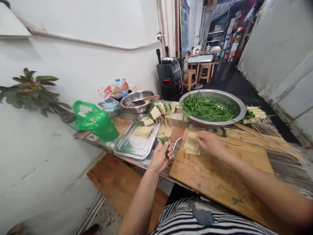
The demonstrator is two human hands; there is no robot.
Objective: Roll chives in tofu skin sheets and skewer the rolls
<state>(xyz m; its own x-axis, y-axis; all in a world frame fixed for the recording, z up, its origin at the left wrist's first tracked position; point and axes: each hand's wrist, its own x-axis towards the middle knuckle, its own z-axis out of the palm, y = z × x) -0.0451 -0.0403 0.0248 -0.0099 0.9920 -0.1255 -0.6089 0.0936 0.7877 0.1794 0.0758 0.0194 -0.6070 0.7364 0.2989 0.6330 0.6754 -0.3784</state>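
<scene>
My left hand (161, 153) is closed around a small bundle of chives (163, 139), whose green ends stick out above the fist. With thumb and fingers together, my right hand (207, 142) pinches at the right edge of the top sheet in a stack of pale tofu sheets (192, 145). That stack lies on the left part of a wooden cutting board (225, 176). Behind the board stands a wide metal basin (242, 112) of loose chives (207, 107). Finished-looking skewers of rolled tofu sheet and chives (156, 112) rest beyond my left hand.
A metal tray (127, 145) holds more tofu sheets (143, 131). Left of it sits a green plastic bag (95, 122). A metal bowl (132, 107) with a knife across it stands behind. Bamboo skewers (271, 135) spread at the right; a black speaker (168, 78) stands beyond the table.
</scene>
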